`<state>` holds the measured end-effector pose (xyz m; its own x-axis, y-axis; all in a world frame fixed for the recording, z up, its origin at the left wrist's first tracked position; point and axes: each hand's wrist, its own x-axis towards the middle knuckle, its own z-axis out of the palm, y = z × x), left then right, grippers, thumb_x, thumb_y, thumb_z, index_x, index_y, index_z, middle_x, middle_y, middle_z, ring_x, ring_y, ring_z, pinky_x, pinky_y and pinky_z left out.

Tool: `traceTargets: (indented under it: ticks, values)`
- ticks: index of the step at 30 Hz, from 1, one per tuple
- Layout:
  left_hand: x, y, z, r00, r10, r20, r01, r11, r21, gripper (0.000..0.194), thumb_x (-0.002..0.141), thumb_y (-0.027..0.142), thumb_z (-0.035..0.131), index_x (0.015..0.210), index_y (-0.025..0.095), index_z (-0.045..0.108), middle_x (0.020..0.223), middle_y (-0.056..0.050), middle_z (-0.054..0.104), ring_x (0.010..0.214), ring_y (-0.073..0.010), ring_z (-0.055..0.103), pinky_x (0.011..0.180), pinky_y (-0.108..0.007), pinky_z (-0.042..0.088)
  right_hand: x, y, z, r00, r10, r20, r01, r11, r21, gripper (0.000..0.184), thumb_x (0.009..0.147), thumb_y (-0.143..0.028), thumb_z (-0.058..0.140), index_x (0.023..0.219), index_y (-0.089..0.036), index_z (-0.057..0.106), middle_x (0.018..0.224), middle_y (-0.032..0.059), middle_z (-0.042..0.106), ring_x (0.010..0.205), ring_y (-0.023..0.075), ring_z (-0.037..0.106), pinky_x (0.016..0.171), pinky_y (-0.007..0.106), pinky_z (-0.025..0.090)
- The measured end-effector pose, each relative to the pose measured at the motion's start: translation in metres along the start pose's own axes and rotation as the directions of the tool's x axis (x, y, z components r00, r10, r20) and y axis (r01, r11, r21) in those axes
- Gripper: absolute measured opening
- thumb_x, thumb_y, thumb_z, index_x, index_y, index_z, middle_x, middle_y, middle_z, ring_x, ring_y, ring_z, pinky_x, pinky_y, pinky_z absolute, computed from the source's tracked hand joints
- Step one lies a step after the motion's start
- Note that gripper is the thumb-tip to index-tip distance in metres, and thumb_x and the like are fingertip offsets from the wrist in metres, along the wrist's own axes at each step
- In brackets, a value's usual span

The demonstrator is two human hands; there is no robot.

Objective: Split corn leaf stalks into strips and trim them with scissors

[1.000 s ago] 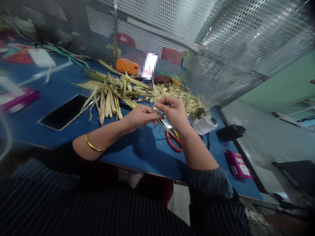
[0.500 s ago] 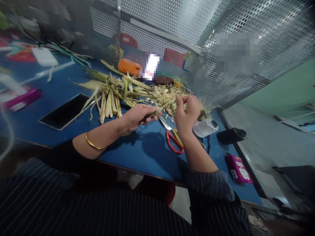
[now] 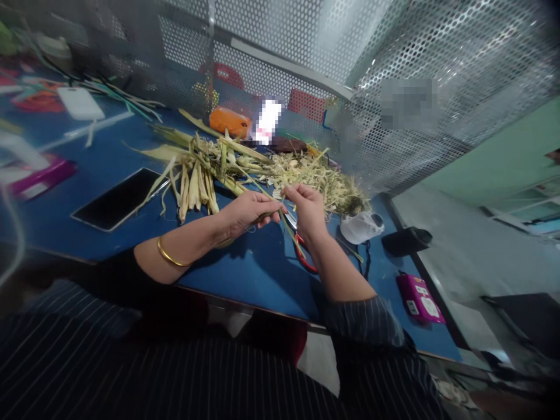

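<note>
A broad blue worktop [image 3: 249, 277] spreads out below the person's arms. Across its middle sprawls a bundle of long, yellowish dried plant stalks and husks [image 3: 199, 186], and against its right end lies a loose heap of pale shredded plant scraps [image 3: 324, 178]. A flat black rectangular device with a pale rim [image 3: 116, 201] sits to the left.

The left hand [image 3: 249, 213] is closed, thumb pressed over fingers, its grip holding a narrow green-yellow plant strip [image 3: 293, 235] that trails down from the fingertips. Just beside it, the right hand [image 3: 310, 213] brings thumb and forefinger near together; I cannot tell whether that grip pinches anything. Under the right hand, partly hidden, lie red-handled metal scissors [image 3: 305, 259].
</note>
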<state>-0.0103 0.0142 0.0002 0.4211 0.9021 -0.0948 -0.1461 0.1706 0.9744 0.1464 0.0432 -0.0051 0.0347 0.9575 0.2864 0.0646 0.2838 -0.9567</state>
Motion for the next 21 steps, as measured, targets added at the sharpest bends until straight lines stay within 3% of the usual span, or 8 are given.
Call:
traceTargets:
  ticks: [7,11,14,18,21]
  values:
    - [0.000,0.009,-0.006,0.998,-0.045,-0.043,0.035,0.974,-0.222,0.024,0.088,0.031,0.058,0.084,0.012,0.072,0.073,-0.007,0.067,0.053,-0.0087,0.055,0.050,-0.022,0.044,0.003,-0.006,-0.023,0.986,0.011,0.169,0.019,0.984,-0.179,0.048,0.083,-0.064,0.053,0.071,-0.019,0.066,0.071,0.0031,0.065,0.070,0.0157,0.061,0.073,0.031,0.047]
    - [0.002,0.008,-0.007,0.994,0.005,-0.108,-0.027,0.979,-0.200,0.013,0.079,0.024,0.068,0.081,0.012,0.071,0.068,-0.003,0.065,0.051,-0.0071,0.054,0.051,-0.021,0.046,-0.009,-0.014,-0.022,0.922,0.042,0.385,0.094,0.939,-0.329,0.042,0.086,-0.057,0.055,0.072,-0.019,0.062,0.068,0.0018,0.064,0.064,0.0145,0.060,0.065,0.029,0.045]
    - [0.006,0.003,-0.005,0.979,0.089,-0.181,-0.110,0.988,-0.109,0.016,0.075,0.025,0.073,0.069,0.011,0.067,0.060,-0.002,0.062,0.046,-0.0066,0.050,0.048,-0.022,0.044,-0.018,-0.017,-0.017,0.921,0.024,0.388,0.157,0.891,-0.427,0.033,0.088,-0.047,0.057,0.069,-0.020,0.056,0.058,-0.0021,0.057,0.051,0.0113,0.051,0.055,0.026,0.038]
    - [0.010,-0.005,-0.003,0.946,0.139,-0.293,-0.155,0.987,-0.032,0.016,0.074,0.021,0.073,0.065,0.010,0.067,0.059,-0.003,0.063,0.044,-0.0072,0.050,0.047,-0.023,0.044,-0.022,-0.013,-0.013,0.902,-0.151,0.405,0.379,0.728,-0.571,0.027,0.090,-0.034,0.055,0.067,-0.020,0.053,0.059,-0.0015,0.055,0.056,0.0123,0.050,0.057,0.026,0.036]
    - [0.011,-0.004,-0.004,0.954,0.053,-0.296,-0.100,0.984,-0.145,0.010,0.078,0.020,0.070,0.078,0.010,0.072,0.067,-0.005,0.068,0.051,-0.0088,0.058,0.055,-0.024,0.049,-0.022,-0.010,-0.014,0.882,-0.297,0.366,0.471,0.503,-0.725,0.022,0.093,-0.030,0.050,0.075,-0.020,0.058,0.073,0.0033,0.064,0.068,0.0162,0.057,0.064,0.029,0.038]
